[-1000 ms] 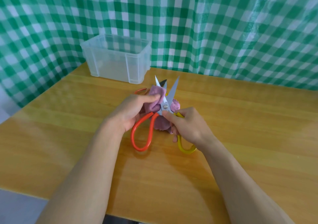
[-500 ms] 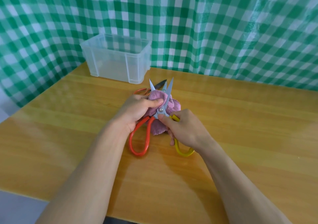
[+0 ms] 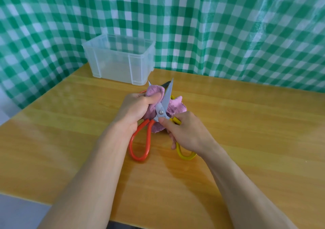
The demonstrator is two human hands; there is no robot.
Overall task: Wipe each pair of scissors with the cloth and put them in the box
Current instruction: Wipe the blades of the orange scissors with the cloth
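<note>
One pair of steel-bladed scissors (image 3: 162, 105), with one orange-red loop handle and one yellow, is being worked over the light wooden table (image 3: 246, 123), its blades spread. Over the last second the fluffy pink cloth (image 3: 175, 106) has been travelling up the left-hand blade: a moment ago most of that blade was showing bare, and now only its tip is poking out above the fold. The left hand (image 3: 136, 109) is clamping the cloth round that blade, thumb pressing on top and fingers curled beneath. The right hand (image 3: 188, 132) is pinching the scissors just below the pivot with thumb and forefinger, its other fingers wrapping the yellow handle.

Judging by this, one blade is nearing the end of a stroke, the other blade is lying uncovered and probably unwiped, and nothing is going into the clear plastic box (image 3: 116, 67) yet; it is standing well apart at the table's far edge, in front of the green-and-white checked sheet (image 3: 228, 26).

Behind the cloth a second pair (image 3: 166, 84) is showing only a dark blade tip and a sliver of red handle, so its shape and exact position are hard to make out. Whether more pairs are lying under the cloth I cannot tell, nor whether the orange-red and yellow handle loops are touching the table.
</note>
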